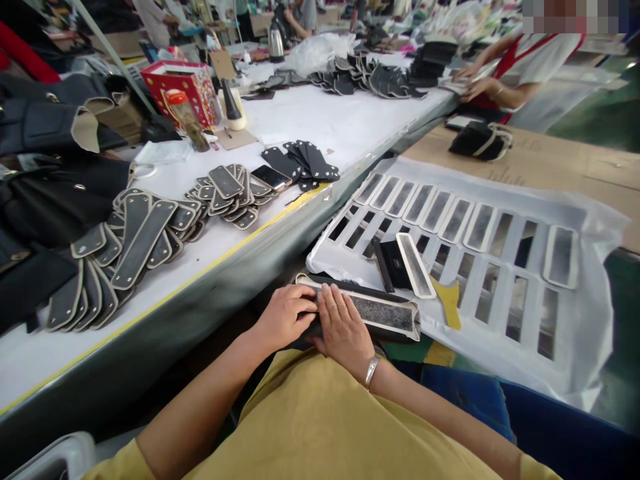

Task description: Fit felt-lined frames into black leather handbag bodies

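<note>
A long dark strip with a pale border (385,313) lies on a black piece across my lap, its right end bare of hands. My right hand (344,327) rests flat on the strip's left part, fingers stretched and side by side. At the strip's left end, my left hand (289,317) has its fingers bent and close together; whatever is between its fingertips is too small to make out. Just beyond, a similar narrow strip (416,265) leans beside a small black piece (393,264) and a yellow scraper-like tool (447,301) on the slotted white rack.
The slotted rack (530,320) at right holds a row of bordered strips. On the white table (165,300) at left are piles of dark straps (143,240), a phone (271,177), a bottle (187,120) and a red box (183,87). Another person's arms (493,90) show upper right.
</note>
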A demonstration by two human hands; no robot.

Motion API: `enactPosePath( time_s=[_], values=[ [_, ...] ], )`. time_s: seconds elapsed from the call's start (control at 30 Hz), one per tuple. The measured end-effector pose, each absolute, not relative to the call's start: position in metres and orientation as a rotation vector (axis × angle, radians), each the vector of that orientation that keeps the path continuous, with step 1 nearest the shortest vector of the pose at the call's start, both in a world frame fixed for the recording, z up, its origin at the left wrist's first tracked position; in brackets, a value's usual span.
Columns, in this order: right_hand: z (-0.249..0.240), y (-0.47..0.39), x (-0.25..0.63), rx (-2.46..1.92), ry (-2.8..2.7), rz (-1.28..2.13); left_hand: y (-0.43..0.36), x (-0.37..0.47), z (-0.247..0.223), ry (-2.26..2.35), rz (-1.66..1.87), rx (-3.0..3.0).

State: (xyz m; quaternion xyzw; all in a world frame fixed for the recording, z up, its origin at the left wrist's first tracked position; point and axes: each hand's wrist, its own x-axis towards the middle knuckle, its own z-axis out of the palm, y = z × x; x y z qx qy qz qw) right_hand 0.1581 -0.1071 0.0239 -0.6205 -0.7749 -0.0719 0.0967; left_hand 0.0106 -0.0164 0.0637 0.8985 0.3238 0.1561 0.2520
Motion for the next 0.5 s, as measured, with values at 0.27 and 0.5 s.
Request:
enactPosePath(
  time_s=[0.27,0.5],
  values=[
    [0.03,-0.1,0.155,-1.783,-2.357,-0.161,0.002,-0.03,0.056,0.809,0.455,2.336],
    [0.03,-0.098,0.151,-1.789,-2.368,-0.154,-0.001,-0.012,0.055,0.878,0.482,2.3]
  ],
)
